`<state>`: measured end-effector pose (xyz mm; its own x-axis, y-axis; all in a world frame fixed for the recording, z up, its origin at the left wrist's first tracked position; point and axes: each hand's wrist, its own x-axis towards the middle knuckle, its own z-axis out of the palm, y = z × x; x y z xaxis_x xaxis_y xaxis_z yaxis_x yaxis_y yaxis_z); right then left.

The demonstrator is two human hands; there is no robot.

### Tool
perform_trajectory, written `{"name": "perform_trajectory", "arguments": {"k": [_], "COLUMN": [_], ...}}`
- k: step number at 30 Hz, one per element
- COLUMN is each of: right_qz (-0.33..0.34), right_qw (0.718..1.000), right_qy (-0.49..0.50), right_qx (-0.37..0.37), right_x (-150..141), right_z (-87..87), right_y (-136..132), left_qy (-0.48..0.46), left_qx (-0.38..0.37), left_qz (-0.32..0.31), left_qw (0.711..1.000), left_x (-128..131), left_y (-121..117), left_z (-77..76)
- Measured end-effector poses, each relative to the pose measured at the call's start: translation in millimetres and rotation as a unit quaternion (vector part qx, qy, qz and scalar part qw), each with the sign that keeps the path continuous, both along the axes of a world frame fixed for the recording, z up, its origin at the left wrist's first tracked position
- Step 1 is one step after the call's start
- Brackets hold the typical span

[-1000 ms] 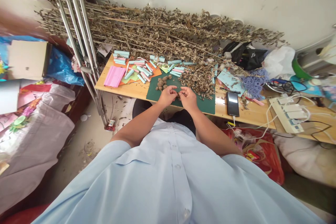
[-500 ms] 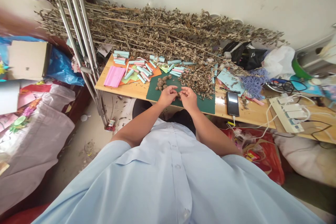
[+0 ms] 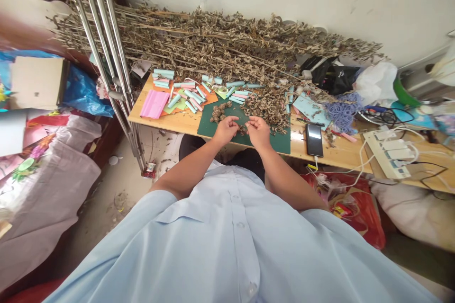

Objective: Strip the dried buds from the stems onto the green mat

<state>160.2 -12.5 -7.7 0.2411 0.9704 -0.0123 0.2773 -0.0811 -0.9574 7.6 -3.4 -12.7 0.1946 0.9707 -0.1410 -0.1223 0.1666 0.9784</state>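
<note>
My left hand (image 3: 226, 131) and my right hand (image 3: 259, 132) face each other low over the front of a green cutting mat (image 3: 282, 144). Both have thumb and fingers closed in a pinch. Small brown dried leaf bits (image 3: 243, 129) show at and between the fingertips; their exact shape is too small to make out. Just beyond my left hand sits a cluster of round brown balls of dried leaf (image 3: 217, 113). A loose heap of crumbled dried leaves (image 3: 270, 111) lies beyond my right hand, partly on the mat.
Long dried plant stalks (image 3: 199, 38) fill the table's back. Blue and pink paper rolls (image 3: 192, 97) and a pink packet (image 3: 154, 104) lie at left. A phone (image 3: 314, 140) on a cable and a power strip (image 3: 387, 154) are at right. A metal crutch (image 3: 110, 57) stands at the left edge.
My right hand has shifted slightly to the right, so the gap between the hands is wider. The left hand has barely moved, and the leaf heap and balls look the same.
</note>
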Motion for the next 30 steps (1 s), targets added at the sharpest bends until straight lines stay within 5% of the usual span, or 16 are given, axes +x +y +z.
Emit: {"name": "perform_trajectory", "arguments": {"k": [9, 18, 30], "right_qz": [0.034, 0.109, 0.065], "right_qw": [0.99, 0.962, 0.97], "right_qy": [-0.116, -0.218, -0.201], "right_qx": [0.075, 0.125, 0.124], "right_x": [-1.1, -3.1, -5.3], "right_z": [8.2, 15.6, 11.2], "right_y": [-14.5, -19.1, -17.2], "left_qy": [0.024, -0.025, -0.002], "left_qx": [-0.007, -0.003, 0.018], "left_qz": [0.028, -0.009, -0.014], "left_qw": [0.999, 1.0, 1.0], "left_x": [1.9, -1.7, -3.7], "left_y": [-1.9, -0.7, 0.3], "left_z": [6.2, -1.2, -7.9]}}
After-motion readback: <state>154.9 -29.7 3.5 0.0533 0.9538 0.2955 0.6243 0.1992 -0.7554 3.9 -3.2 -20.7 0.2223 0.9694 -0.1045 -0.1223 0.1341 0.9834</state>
